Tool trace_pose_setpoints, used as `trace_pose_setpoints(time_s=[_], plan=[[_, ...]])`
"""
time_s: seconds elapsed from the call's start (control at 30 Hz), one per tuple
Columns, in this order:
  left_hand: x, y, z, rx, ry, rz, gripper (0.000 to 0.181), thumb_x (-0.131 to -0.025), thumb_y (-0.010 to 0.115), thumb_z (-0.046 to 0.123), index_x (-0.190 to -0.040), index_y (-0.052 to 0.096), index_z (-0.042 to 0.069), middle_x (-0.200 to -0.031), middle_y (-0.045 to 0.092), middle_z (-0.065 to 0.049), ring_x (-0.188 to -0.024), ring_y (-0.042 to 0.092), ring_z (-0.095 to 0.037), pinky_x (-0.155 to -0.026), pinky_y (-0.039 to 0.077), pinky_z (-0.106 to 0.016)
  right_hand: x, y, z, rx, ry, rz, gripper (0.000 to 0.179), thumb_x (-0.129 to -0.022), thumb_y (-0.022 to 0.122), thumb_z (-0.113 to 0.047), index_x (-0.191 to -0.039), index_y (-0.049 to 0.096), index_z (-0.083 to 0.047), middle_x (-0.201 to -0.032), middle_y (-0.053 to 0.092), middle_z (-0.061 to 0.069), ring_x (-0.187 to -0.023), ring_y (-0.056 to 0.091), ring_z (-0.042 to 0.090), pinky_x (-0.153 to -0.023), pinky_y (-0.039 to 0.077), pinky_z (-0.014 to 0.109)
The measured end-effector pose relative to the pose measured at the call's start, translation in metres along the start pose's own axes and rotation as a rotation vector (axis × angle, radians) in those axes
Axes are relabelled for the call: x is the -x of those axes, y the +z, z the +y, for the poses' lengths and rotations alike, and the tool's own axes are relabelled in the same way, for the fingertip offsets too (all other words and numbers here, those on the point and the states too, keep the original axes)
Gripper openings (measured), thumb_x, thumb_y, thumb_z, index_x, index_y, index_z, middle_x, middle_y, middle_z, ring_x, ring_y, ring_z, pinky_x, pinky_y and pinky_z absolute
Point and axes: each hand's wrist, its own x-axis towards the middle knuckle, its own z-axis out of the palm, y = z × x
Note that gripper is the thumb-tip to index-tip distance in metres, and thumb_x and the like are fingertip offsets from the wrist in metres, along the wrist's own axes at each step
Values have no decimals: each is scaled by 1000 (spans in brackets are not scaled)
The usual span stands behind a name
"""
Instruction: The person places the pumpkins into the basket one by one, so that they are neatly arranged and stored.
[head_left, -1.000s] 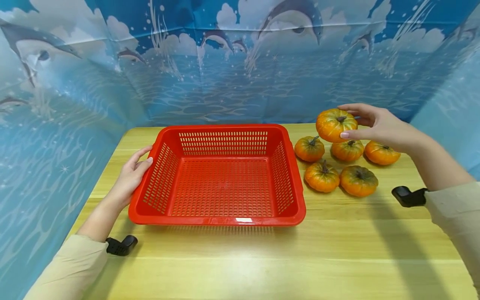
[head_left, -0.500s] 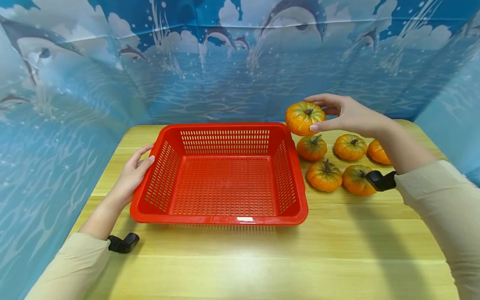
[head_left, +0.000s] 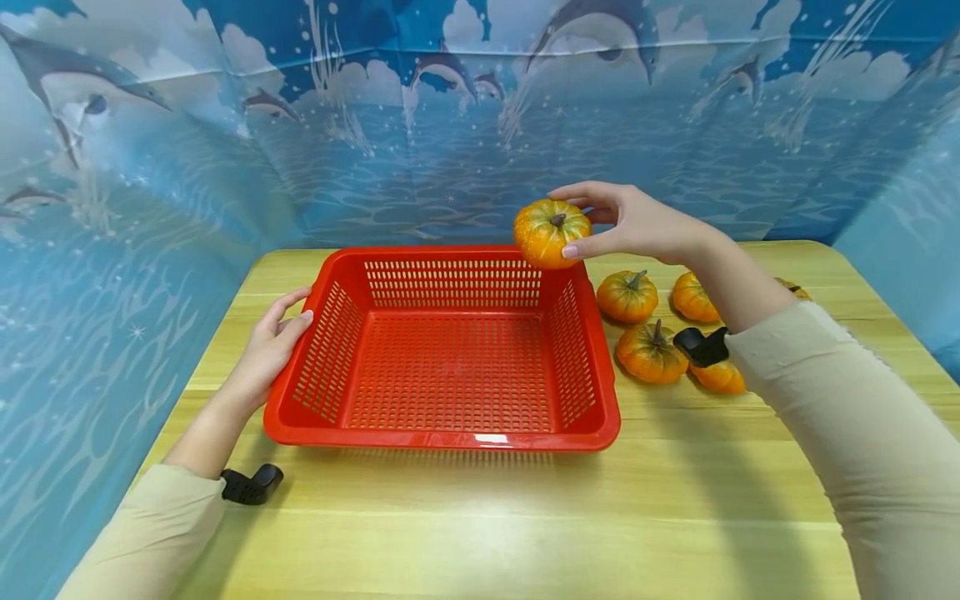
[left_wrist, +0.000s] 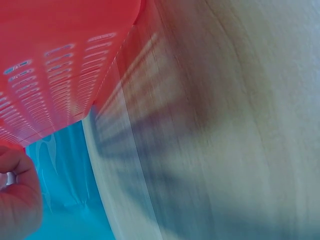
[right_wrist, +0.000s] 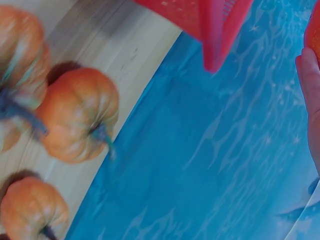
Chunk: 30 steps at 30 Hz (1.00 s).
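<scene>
My right hand (head_left: 633, 223) grips a small orange pumpkin (head_left: 551, 233) between thumb and fingers, raised over the far right corner of a red plastic basket (head_left: 442, 439). The pumpkin's stem points up; in the right wrist view only a sliver of it shows at the right edge. At the basket's left side, my left hand (head_left: 267, 343) holds the rim, thumb on top and fingers along the outside. The left wrist view shows the curled hand (left_wrist: 19, 192) below the slotted basket wall (left_wrist: 60, 75). Nothing lies inside the basket.
Several more pumpkins (head_left: 627, 297) sit on the wooden table (head_left: 465, 525) right of the basket, some partly hidden behind my right forearm. A blue dolphin-print curtain (head_left: 420, 183) hangs behind the table and along both sides.
My right hand has carried the pumpkin left, from above the other pumpkins to over the basket's far right corner. The left hand stays on the rim.
</scene>
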Motion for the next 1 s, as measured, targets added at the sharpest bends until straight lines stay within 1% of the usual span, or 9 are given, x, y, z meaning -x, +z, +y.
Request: trace_pose_setpoints(time_s=[0.3,0.53,0.77,1.0], plan=[[1,1,-1,12,-4,0,58,-97,49,32,-147,23,18,-107,54,-5,-80,65,-14,-66,56,-30,-21,16,-10,-37,-44,-49,67,-84,70,-17,-142,37,-18,-135,42,3,-117,49,22,-88,48,37],[2,1,0,53,-19,2,58,-97,49,30,-148,23,19,-105,56,-4,-80,65,-14,-66,56,-30,-36,28,-16,-36,-74,-87,66,-83,71,-20,-141,38,-18,-134,43,4,-116,49,23,-90,47,40],[1,1,1,22,-5,3,58,-98,48,30,-148,22,18,-107,54,-5,-80,65,-13,-67,56,-30,-48,40,-22,-43,-97,-128,65,-83,71,-20,-140,40,-17,-132,45,5,-114,51,22,-87,49,38],[1,1,1,22,-7,2,57,-97,49,32,-147,24,19,-107,54,-6,-80,65,-14,-67,56,-30,-62,56,-22,-53,-115,-160,65,-82,73,-22,-138,42,-17,-128,46,5,-108,54,21,-87,49,36]])
